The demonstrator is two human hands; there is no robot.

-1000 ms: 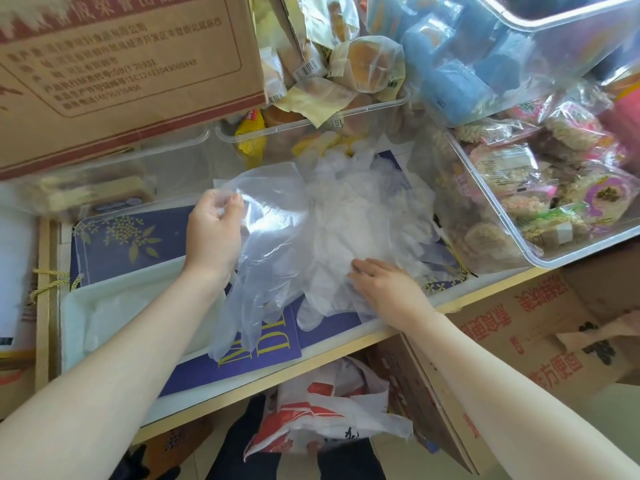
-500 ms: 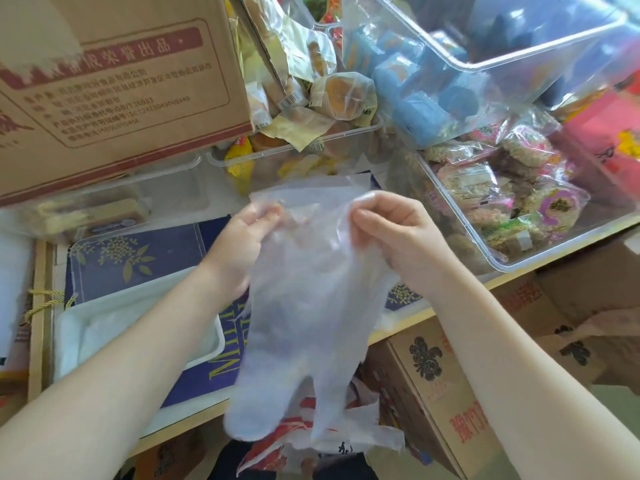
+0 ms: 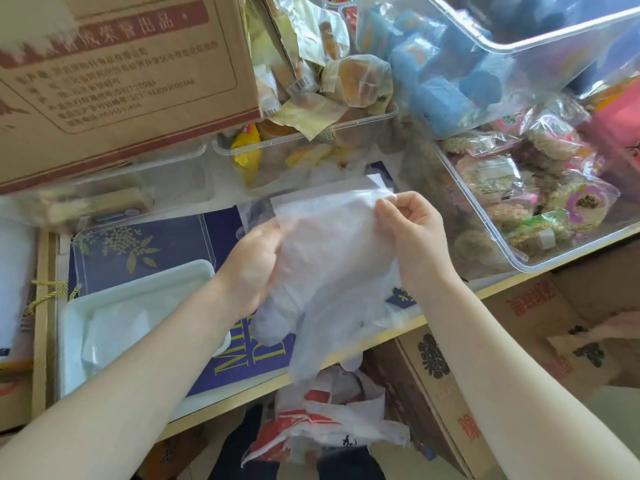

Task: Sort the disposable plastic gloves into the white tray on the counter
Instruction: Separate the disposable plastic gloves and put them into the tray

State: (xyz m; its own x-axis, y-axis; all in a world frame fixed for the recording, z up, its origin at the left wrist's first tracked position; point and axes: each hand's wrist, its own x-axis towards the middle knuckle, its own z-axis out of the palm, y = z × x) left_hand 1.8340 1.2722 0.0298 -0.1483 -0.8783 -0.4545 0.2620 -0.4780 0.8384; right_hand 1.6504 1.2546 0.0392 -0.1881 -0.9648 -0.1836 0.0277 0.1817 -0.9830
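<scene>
**Glove lifted off the pile and held up over the counter**

Cluttered shelving frames the scene: a cardboard box point(image 3: 114, 74) at upper left, clear bins of wrapped snacks point(image 3: 526, 188) on the right, and a blue printed mat point(image 3: 145, 244) on the counter. A second ago the gloves lay in a heap on that mat, the right hand flat on them; half a second ago one glove had been raised between both hands. Now the glove point(image 3: 332, 265) hangs a little lower and more bunched, its cuff edge stretched level between the hands and its fingers drooping past the counter's front edge. The left hand point(image 3: 254, 268) grips the glove's left side, fingers curled into the film; the right hand point(image 3: 412, 233) pinches the cuff's right corner between thumb and fingertips. So one glove looks separated and ready to move. The white tray point(image 3: 69, 327) sits at lower left, near the left forearm, with pale film already in it. The held glove is thin, cloudy-clear and crinkled, limp enough to fold wherever it is unsupported
</scene>
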